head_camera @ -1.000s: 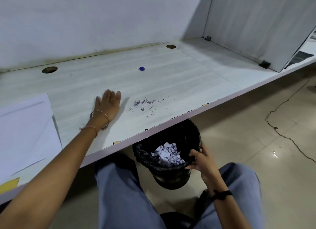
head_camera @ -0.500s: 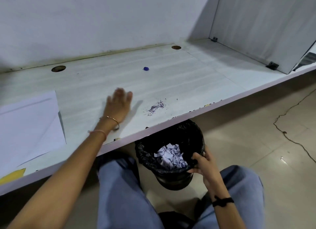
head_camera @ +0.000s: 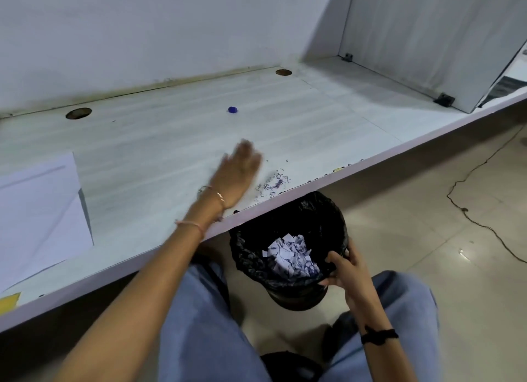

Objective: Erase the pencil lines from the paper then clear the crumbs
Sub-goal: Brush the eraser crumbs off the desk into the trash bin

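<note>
Purple eraser crumbs lie in a small heap near the front edge of the white desk. My left hand lies flat on the desk just left of the crumbs, fingers straight and blurred by motion. Below the desk edge, a black bin lined with a black bag holds torn paper scraps. My right hand grips the bin's near right rim. The white paper sheet lies at the desk's left end.
A small blue cap sits mid-desk. Two round cable holes are along the back wall. A divider panel closes the desk at the right. A black cable runs across the tiled floor.
My left hand has swept right and toward the desk edge, pushing the scattered crumbs into a tighter heap close to the edge above the bin. My right hand has kept hold of the bin.
</note>
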A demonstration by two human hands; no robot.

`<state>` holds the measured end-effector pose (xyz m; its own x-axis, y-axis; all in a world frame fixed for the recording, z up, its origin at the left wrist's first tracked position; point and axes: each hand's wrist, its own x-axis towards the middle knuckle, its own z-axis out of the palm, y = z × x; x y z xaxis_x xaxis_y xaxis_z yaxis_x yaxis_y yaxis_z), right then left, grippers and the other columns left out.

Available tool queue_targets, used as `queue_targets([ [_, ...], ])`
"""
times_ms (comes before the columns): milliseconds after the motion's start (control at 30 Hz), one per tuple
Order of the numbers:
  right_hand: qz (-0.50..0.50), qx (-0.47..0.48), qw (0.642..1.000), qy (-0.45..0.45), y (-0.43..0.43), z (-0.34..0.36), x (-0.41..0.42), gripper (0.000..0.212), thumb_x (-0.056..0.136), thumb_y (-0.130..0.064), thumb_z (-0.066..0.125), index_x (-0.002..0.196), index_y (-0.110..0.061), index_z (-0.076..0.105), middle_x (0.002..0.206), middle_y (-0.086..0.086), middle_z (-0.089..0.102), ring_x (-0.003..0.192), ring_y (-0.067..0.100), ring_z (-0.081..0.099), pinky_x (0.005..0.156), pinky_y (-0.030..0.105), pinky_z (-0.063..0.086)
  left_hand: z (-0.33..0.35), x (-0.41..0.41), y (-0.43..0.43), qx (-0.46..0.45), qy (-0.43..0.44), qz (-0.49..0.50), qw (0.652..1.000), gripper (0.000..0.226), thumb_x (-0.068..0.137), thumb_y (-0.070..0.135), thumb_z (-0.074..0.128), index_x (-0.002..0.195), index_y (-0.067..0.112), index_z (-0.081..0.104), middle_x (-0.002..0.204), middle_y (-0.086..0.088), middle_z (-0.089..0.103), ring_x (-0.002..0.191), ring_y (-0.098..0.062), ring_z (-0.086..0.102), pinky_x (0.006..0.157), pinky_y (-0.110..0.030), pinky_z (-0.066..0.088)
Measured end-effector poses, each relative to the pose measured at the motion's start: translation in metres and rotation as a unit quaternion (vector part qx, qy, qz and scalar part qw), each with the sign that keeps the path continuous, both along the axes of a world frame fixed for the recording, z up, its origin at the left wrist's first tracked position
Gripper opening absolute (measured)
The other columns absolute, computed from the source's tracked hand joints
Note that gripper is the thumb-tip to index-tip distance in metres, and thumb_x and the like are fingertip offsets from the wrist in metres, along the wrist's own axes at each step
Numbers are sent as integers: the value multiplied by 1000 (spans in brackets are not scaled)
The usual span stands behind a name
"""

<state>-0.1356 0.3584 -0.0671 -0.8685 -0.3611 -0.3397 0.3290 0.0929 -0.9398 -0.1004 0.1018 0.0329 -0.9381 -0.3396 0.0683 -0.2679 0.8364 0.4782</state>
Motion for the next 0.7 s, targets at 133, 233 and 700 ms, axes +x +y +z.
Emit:
queue_targets([
  [133,-5,-4,1000,-1,-3,-2,0,44,94,5,46,128,-22,50,84,4,56,51,15,57,42,27,54,-21,-9,-42,-150,-139,62,977,61,99,30,0,151,2,15,160,-25,5,150,-35,3,120,-53,12],
  [233,-10,2,1000,-6,-6,-5,-3,45,93,5,46,130,-20,50,83,6,55,57,21,54,43,29,55,-34,-33,0,-161,-102,-8,982,97,76,48,-22,148,1,24,160,-23,12,150,-34,6,120,-47,13],
  [700,-21,-2,1000,-7,4,-4,-13,47,93,5,47,133,-20,49,87,7,58,55,19,54,45,30,56,-36,-39,3,-93,-89,75,989,66,104,46,10,155,5,2,164,-13,-3,151,-20,-5,121,-35,-5],
])
